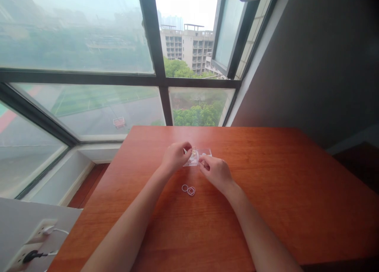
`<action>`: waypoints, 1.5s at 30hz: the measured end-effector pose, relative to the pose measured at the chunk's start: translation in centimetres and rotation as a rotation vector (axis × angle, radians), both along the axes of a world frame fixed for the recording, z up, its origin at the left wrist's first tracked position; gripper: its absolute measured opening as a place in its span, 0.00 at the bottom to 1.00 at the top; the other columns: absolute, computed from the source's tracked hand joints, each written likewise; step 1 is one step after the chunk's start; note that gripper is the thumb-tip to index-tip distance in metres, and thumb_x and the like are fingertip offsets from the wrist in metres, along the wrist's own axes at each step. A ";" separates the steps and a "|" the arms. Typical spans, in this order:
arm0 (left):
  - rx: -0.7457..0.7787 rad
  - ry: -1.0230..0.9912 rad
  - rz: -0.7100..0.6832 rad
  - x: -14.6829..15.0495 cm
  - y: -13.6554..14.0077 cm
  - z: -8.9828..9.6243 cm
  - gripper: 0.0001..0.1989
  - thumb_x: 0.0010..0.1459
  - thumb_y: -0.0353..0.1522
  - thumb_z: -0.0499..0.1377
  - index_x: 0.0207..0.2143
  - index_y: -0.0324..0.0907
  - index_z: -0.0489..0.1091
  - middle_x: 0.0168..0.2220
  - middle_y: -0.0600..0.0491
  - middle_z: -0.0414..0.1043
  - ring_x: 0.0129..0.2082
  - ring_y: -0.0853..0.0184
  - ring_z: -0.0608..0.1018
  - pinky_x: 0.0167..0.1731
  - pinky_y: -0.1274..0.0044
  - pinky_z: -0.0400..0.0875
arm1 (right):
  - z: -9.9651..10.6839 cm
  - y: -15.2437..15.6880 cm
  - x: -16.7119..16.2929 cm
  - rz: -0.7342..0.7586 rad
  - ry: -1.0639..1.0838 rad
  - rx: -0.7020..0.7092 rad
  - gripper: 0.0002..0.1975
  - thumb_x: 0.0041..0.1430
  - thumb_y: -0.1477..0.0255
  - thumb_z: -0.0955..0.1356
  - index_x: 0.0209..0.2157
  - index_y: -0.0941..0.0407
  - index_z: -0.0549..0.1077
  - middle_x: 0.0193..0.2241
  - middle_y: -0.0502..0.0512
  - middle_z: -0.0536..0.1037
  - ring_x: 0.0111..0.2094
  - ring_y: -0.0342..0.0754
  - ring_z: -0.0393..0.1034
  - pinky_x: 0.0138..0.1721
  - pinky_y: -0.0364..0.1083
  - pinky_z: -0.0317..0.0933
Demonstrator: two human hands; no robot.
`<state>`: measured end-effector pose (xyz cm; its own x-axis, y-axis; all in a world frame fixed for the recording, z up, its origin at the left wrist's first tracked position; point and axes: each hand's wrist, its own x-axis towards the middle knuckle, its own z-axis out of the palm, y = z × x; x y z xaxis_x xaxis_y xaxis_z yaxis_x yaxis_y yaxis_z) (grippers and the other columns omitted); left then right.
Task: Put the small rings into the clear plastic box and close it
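Observation:
A small clear plastic box point(194, 158) lies on the reddish-brown wooden table, between my two hands; small items inside it are too tiny to name. My left hand point(175, 156) is at the box's left side, thumb and fingers curled together in a pinch. From the right, my right hand point(217, 171) reaches to the box's near right part, its fingertips also pinched. Whatever either pinch holds is hidden or too small to tell. Nearer to me, several pale thin rings point(189, 190), like small elastic bands, lie on the table, partly overlapping and touched by neither hand.
The wooden table point(284, 193) stretches wide to the right and meets the windows at its far edge. One window pane point(229, 35) at upper right stands ajar. A dark wall point(325, 66) rises on the right. Plugs sit in wall sockets point(38, 232) at lower left.

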<state>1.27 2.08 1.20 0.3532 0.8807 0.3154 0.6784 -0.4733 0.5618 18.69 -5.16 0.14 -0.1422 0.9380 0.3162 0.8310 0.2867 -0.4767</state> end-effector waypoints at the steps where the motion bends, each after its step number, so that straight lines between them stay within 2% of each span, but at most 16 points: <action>1: 0.004 0.013 0.006 0.1 0.2 0.0 0.05 0.53 0.31 0.56 0.28 0.42 0.72 0.28 0.53 0.75 0.25 0.70 0.73 0.26 0.80 0.63 | 0.0 0.0 0.0 0.003 -0.004 0.000 0.05 0.58 0.71 0.65 0.33 0.51 0.73 0.23 0.47 0.75 0.25 0.42 0.67 0.29 0.40 0.51; 10: -0.010 0.089 0.081 -0.3 0.3 0.0 0.07 0.53 0.31 0.56 0.33 0.43 0.73 0.30 0.53 0.76 0.28 0.68 0.74 0.28 0.79 0.63 | 0.2 0.0 0.0 0.001 -0.016 -0.032 0.05 0.58 0.71 0.65 0.33 0.52 0.74 0.24 0.47 0.76 0.26 0.42 0.68 0.29 0.40 0.51; 15: -0.009 0.014 0.013 -2.0 0.1 0.3 0.08 0.54 0.32 0.56 0.34 0.42 0.74 0.30 0.54 0.76 0.27 0.70 0.73 0.28 0.80 0.64 | 0.3 -0.1 0.0 0.032 0.001 -0.082 0.06 0.58 0.71 0.65 0.34 0.52 0.74 0.24 0.47 0.76 0.26 0.42 0.67 0.30 0.40 0.51; 22: -0.124 -0.043 -0.083 -3.5 0.2 0.3 0.10 0.55 0.33 0.55 0.34 0.40 0.75 0.29 0.52 0.76 0.26 0.71 0.73 0.26 0.82 0.65 | 0.1 -0.7 -0.1 0.301 0.061 -0.345 0.05 0.55 0.72 0.66 0.31 0.53 0.76 0.24 0.46 0.75 0.25 0.40 0.65 0.26 0.39 0.51; 27: -0.189 -0.053 -0.112 -4.1 0.3 0.0 0.10 0.55 0.33 0.56 0.34 0.40 0.75 0.28 0.52 0.76 0.27 0.70 0.75 0.26 0.82 0.66 | 0.1 -1.3 -0.4 0.412 0.062 -0.472 0.05 0.52 0.67 0.70 0.29 0.53 0.76 0.23 0.45 0.75 0.24 0.39 0.66 0.25 0.39 0.50; 32: -0.207 -0.044 -0.118 -4.2 0.4 -0.1 0.10 0.55 0.34 0.56 0.35 0.41 0.75 0.29 0.52 0.76 0.27 0.70 0.75 0.27 0.82 0.66 | -0.1 -1.2 -0.4 0.361 0.025 -0.439 0.03 0.53 0.71 0.68 0.29 0.53 0.75 0.23 0.45 0.75 0.24 0.39 0.64 0.25 0.39 0.48; 39: -0.183 0.001 -0.098 -4.2 0.3 0.2 0.11 0.55 0.34 0.55 0.36 0.41 0.75 0.30 0.52 0.77 0.28 0.69 0.76 0.27 0.82 0.66 | -0.7 -0.4 -0.2 0.244 0.021 -0.334 0.03 0.53 0.72 0.68 0.28 0.53 0.75 0.24 0.47 0.75 0.26 0.40 0.65 0.27 0.39 0.49; 45: -0.161 0.050 -0.080 -4.0 0.2 0.0 0.10 0.54 0.33 0.56 0.35 0.41 0.76 0.30 0.52 0.77 0.27 0.69 0.75 0.25 0.82 0.64 | -1.0 0.0 0.2 0.239 0.094 -0.330 0.05 0.55 0.72 0.66 0.28 0.53 0.75 0.22 0.45 0.75 0.24 0.40 0.64 0.26 0.39 0.50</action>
<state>-2.69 2.31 1.23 0.4358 0.8869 0.1532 0.6714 -0.4337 0.6009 18.90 -5.16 -0.90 -0.3528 0.9353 0.0264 0.7084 0.2854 -0.6455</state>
